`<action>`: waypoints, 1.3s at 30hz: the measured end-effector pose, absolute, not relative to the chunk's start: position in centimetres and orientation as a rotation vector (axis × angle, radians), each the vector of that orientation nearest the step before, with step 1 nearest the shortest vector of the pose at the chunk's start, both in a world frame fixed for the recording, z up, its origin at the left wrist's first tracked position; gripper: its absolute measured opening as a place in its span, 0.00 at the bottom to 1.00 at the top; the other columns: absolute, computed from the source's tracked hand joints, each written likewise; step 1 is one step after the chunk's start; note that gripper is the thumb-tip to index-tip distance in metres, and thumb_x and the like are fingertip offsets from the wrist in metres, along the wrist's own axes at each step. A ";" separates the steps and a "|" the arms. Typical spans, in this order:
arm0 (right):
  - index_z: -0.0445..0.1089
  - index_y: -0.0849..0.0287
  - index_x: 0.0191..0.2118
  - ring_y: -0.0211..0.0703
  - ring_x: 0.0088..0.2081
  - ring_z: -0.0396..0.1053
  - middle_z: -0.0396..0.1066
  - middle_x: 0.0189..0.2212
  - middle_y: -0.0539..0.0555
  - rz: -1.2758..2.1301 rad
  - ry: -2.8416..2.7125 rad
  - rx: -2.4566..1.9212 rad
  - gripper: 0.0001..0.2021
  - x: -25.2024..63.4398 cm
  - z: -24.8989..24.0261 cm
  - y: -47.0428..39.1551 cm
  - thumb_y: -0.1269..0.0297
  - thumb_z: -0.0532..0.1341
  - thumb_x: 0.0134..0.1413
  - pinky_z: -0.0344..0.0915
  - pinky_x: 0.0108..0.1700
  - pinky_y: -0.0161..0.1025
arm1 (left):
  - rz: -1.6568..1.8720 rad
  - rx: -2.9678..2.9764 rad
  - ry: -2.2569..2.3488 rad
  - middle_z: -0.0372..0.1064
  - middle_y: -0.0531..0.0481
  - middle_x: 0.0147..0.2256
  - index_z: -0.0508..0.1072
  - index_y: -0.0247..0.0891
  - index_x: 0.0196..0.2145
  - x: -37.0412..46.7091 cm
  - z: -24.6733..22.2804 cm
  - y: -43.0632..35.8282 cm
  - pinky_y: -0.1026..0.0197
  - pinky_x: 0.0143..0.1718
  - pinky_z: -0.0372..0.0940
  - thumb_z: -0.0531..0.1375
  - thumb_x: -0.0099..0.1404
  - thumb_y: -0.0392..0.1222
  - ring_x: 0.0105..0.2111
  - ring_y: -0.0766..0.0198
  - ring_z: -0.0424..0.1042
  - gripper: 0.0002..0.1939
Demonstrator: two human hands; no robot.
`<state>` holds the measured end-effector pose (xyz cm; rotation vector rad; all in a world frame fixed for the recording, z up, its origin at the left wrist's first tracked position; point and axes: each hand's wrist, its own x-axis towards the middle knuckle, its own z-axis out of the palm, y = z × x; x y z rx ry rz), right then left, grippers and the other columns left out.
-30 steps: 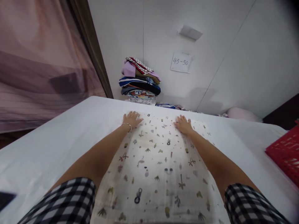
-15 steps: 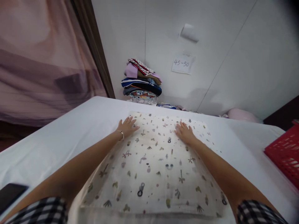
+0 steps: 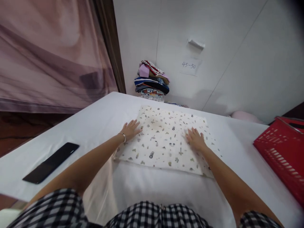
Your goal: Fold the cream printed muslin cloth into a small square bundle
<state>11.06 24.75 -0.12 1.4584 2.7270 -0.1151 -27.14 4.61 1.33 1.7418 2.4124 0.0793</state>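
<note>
A cream cloth (image 3: pixel 163 139) printed with small plants and other motifs lies spread on the white-covered table. My left hand (image 3: pixel 130 129) rests flat on its left edge, fingers stretched toward the middle; a bracelet circles that wrist. On the right part of the cloth lies my right hand (image 3: pixel 195 138), palm down with the fingers spread. Neither hand grips the fabric. The cloth's near edge runs roughly straight across, with a slight fold at its right corner.
A black phone (image 3: pixel 51 163) lies on the table (image 3: pixel 99 110) at left. Folded clothes (image 3: pixel 152 80) are stacked at the back by the wall. A red plastic basket (image 3: pixel 282 148) stands at right. A pink curtain (image 3: pixel 47 53) hangs at left.
The whole cloth now lies farther from my body, its near edge higher in view. My hands sit nearer its middle. The view has shifted, bringing more of the phone and basket into sight.
</note>
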 end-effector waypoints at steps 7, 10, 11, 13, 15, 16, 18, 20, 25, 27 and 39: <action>0.53 0.54 0.63 0.50 0.66 0.38 0.42 0.66 0.56 -0.087 2.749 1.452 0.28 14.3 -0.7 18.6 0.49 0.39 0.63 0.38 0.61 0.58 | 0.208 1.860 2.276 0.40 0.47 0.65 0.53 0.41 0.63 -26.1 -0.3 -0.8 0.47 0.62 0.41 0.41 0.64 0.61 0.65 0.55 0.39 0.34; 0.53 0.53 0.63 0.50 0.65 0.39 0.44 0.65 0.56 -0.029 2.759 1.488 0.27 15.2 -0.3 17.0 0.50 0.40 0.63 0.37 0.62 0.59 | 0.398 1.788 2.383 0.45 0.44 0.64 0.58 0.36 0.60 -26.2 -0.2 -2.0 0.52 0.62 0.46 0.45 0.64 0.58 0.63 0.54 0.45 0.33; 0.53 0.53 0.63 0.50 0.65 0.39 0.44 0.65 0.56 -0.043 2.762 1.486 0.27 15.6 -0.3 16.5 0.50 0.40 0.63 0.37 0.62 0.59 | 0.452 1.744 2.424 0.47 0.43 0.63 0.59 0.35 0.59 -26.1 -0.1 -2.7 0.53 0.62 0.47 0.47 0.63 0.56 0.63 0.54 0.48 0.32; 0.53 0.53 0.63 0.51 0.65 0.40 0.44 0.65 0.56 -0.113 2.753 1.487 0.27 16.7 -0.5 15.7 0.50 0.40 0.62 0.40 0.61 0.59 | 0.523 1.627 2.505 0.52 0.43 0.62 0.60 0.36 0.58 -25.6 0.1 -4.4 0.55 0.60 0.51 0.51 0.61 0.54 0.60 0.53 0.53 0.31; 0.55 0.53 0.62 0.52 0.65 0.41 0.45 0.65 0.57 -0.157 2.759 1.511 0.27 17.6 -0.8 15.2 0.49 0.41 0.62 0.43 0.60 0.60 | 0.580 1.464 2.566 0.59 0.44 0.58 0.62 0.38 0.57 -24.7 0.5 -6.6 0.56 0.56 0.57 0.53 0.60 0.53 0.55 0.54 0.62 0.30; 0.56 0.54 0.62 0.53 0.65 0.42 0.45 0.65 0.58 -0.153 2.779 1.524 0.27 17.8 -0.9 15.0 0.50 0.41 0.62 0.43 0.60 0.60 | 0.618 1.371 2.581 0.64 0.44 0.55 0.63 0.38 0.56 -24.2 0.8 -7.6 0.57 0.52 0.61 0.53 0.60 0.53 0.51 0.55 0.66 0.29; 0.58 0.56 0.61 0.54 0.64 0.43 0.47 0.64 0.59 -0.135 2.848 1.528 0.27 17.7 -1.2 14.5 0.51 0.42 0.62 0.44 0.60 0.61 | 0.715 1.193 2.580 0.70 0.47 0.48 0.65 0.38 0.54 -23.1 1.2 -9.6 0.60 0.45 0.64 0.53 0.61 0.52 0.42 0.59 0.71 0.26; 0.60 0.58 0.59 0.54 0.64 0.45 0.51 0.63 0.60 -0.164 2.964 1.456 0.26 16.8 -1.6 13.6 0.52 0.43 0.62 0.44 0.60 0.60 | 0.816 1.068 2.573 0.72 0.50 0.42 0.67 0.39 0.51 -22.0 1.4 -11.2 0.62 0.41 0.65 0.53 0.61 0.50 0.36 0.63 0.72 0.23; 0.68 0.56 0.51 0.53 0.61 0.53 0.62 0.57 0.59 -0.382 3.309 0.975 0.20 12.1 -2.2 10.1 0.54 0.49 0.60 0.49 0.59 0.57 | 0.912 0.998 2.631 0.73 0.51 0.37 0.72 0.39 0.44 -20.1 1.1 -13.4 0.63 0.38 0.64 0.55 0.61 0.47 0.34 0.64 0.70 0.16; 0.70 0.57 0.49 0.52 0.59 0.56 0.66 0.54 0.59 -0.453 3.383 0.757 0.18 9.6 -2.1 8.7 0.57 0.50 0.60 0.50 0.59 0.56 | 0.892 1.000 2.655 0.72 0.50 0.37 0.72 0.39 0.43 -19.6 1.0 -13.3 0.63 0.38 0.63 0.56 0.61 0.47 0.35 0.63 0.70 0.16; 0.72 0.57 0.44 0.48 0.44 0.64 0.70 0.41 0.57 -0.485 3.438 0.241 0.12 -3.3 0.1 2.7 0.65 0.54 0.58 0.60 0.48 0.46 | 0.820 0.972 2.712 0.71 0.50 0.39 0.74 0.42 0.39 -19.4 0.7 -12.1 0.61 0.38 0.61 0.55 0.62 0.45 0.39 0.61 0.69 0.11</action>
